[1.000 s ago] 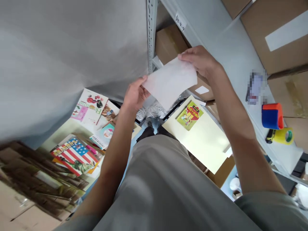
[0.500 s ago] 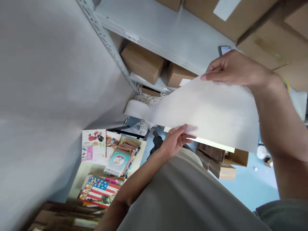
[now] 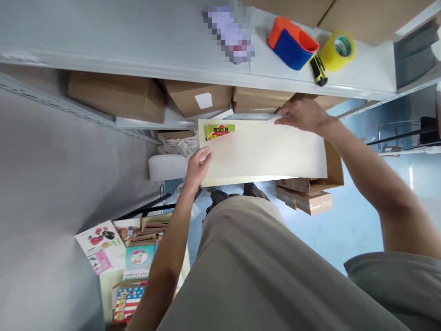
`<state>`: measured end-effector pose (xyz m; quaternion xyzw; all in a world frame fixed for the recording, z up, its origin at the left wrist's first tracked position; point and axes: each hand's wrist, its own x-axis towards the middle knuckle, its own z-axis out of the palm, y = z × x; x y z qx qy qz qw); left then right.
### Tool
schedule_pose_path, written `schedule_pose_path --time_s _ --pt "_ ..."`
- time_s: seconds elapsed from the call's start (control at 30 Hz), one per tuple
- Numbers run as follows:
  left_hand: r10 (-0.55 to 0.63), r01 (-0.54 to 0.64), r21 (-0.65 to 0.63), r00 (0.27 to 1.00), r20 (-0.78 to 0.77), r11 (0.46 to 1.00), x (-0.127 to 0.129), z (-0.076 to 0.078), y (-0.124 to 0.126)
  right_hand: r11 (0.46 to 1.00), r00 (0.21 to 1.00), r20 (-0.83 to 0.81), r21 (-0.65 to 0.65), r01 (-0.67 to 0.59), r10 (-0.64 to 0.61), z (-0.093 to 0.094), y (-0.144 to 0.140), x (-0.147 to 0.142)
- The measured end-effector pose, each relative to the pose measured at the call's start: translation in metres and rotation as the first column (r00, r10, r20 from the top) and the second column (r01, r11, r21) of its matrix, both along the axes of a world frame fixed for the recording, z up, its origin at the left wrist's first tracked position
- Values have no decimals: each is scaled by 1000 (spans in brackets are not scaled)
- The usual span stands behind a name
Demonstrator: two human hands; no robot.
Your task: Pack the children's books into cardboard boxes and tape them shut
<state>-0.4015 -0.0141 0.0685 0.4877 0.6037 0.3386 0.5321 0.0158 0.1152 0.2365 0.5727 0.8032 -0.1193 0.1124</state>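
My right hand (image 3: pixel 298 115) pinches the far edge of a long white sheet (image 3: pixel 265 149) between thumb and fingers. The sheet stretches over a pale cream surface (image 3: pixel 241 180), and its left part covers some of a green, yellow and red booklet (image 3: pixel 217 130). At the sheet's left end is my left hand (image 3: pixel 200 165), its fingers slightly bent and the thumb apart, with nothing gripped between them. A white roll (image 3: pixel 167 167) lies just left of that hand. Whether the sheet still joins the roll is hidden by the hand.
On the metal shelf (image 3: pixel 120 59) lie a blurred phone (image 3: pixel 230 34), an orange and blue tape dispenser (image 3: pixel 292 43), a yellow-black cutter (image 3: pixel 319 69) and yellow tape (image 3: pixel 339 49). Cardboard boxes (image 3: pixel 117 96) stand below it. Books (image 3: pixel 139 259) are stacked at lower left; more boxes (image 3: pixel 313 202) stand right.
The view has swung right and the sheet now lies lower, flatter over the cream surface. The booklet has come into view. My left hand has moved to the sheet's left end.
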Motion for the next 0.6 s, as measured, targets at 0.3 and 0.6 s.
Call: schedule_pose_path --time_s 0.3,0.6 --pt "-398 343 -214 663 -634 914 131 -132 -7 977 987 152 -194 84 -55 -172 -30 118" --pt "-436 248 -362 600 -671 899 177 -146 -14 783 764 -194 -255 567 -616 -291 -82 186"
